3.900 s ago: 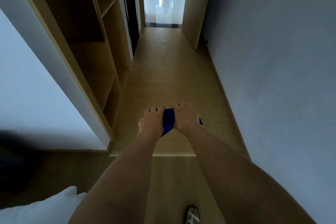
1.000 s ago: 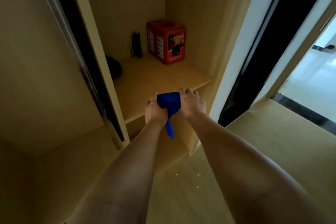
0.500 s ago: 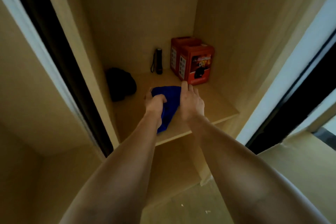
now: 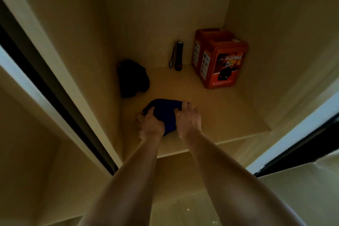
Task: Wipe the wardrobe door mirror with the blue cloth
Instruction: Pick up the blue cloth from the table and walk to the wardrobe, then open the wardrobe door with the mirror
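The blue cloth (image 4: pixel 166 113) lies bunched on a wooden wardrobe shelf (image 4: pixel 225 115), low in the dim compartment. My left hand (image 4: pixel 149 124) grips its left edge with curled fingers. On the cloth's right side my right hand (image 4: pixel 188 119) presses down, fingers bent over the fabric. Both forearms reach in from the bottom of the view. A sliding door edge (image 4: pixel 55 86) with a dark track runs diagonally at the left; no mirror surface shows.
On the same shelf stand a red box (image 4: pixel 220 60) at the back right, a black torch (image 4: pixel 178 55) upright against the back wall, and a dark bundle (image 4: pixel 133 79) at the left. A white frame (image 4: pixel 297 130) borders the right side.
I turned from the hallway to the wardrobe with the cloth in both hands. Over the last second the cloth came down onto the shelf and both hands now rest on it.
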Motion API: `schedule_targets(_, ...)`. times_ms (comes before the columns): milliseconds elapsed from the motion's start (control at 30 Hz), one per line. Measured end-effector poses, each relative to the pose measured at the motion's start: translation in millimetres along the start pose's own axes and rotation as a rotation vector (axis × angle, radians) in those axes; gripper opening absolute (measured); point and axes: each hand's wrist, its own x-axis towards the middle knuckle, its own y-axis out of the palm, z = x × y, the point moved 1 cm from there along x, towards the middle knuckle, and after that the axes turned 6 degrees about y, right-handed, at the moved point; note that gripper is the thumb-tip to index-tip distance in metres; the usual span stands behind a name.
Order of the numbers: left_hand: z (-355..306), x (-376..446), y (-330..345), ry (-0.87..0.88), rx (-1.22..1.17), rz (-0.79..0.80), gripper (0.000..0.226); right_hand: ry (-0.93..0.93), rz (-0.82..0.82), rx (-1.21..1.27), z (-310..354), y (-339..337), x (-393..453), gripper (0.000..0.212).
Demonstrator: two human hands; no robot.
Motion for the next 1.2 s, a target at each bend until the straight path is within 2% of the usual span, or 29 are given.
schedule_targets(200,2.9,-16.1,-6.3,-0.001,-0.005,0.109,0.077,0.041,0.143,0.115,4.7,-5.7,-4.1,0.058)
schedule_targets(333,1.5,-35.0,-20.9,0.005,-0.018,0.068,0.076,0.073,0.138,0.126,11.2,-20.3,-19.3,0.062)
schedule_targets(500,1.1,-65.6,-43.9,0.053,-0.064,0.038,0.065,0.045,-0.01,0.164,34.3,-48.5,-44.7,0.04)
schedule_targets(567,4.7,-78.7,-54.9,0.12,-0.046,0.015,0.056,0.002,-0.106,0.17,47.2,-59.5,-56.2,0.028)
schedule_targets(733,27.4,-112.4,-90.7,0.331,0.095,-0.141,0.027,-0.056,-0.216,0.219,77.1,-74.1,-85.3,0.018)
schedule_targets(933,58.2,-144.9,-129.7,0.483,0.087,-0.34,0.022,-0.082,-0.371,0.308,104.8,-85.7,-116.6,0.036)
schedule_targets(1067,73.3,-152.4,-148.4,0.4,-0.01,-0.439,0.012,-0.142,-0.435,0.358,127.0,-100.6,-130.6,0.035)
schedule_targets(1200,81.0,-143.2,-168.9,0.228,-0.163,-0.477,0.013,-0.202,-0.402,0.446,150.9,-115.6,-134.7,0.019)
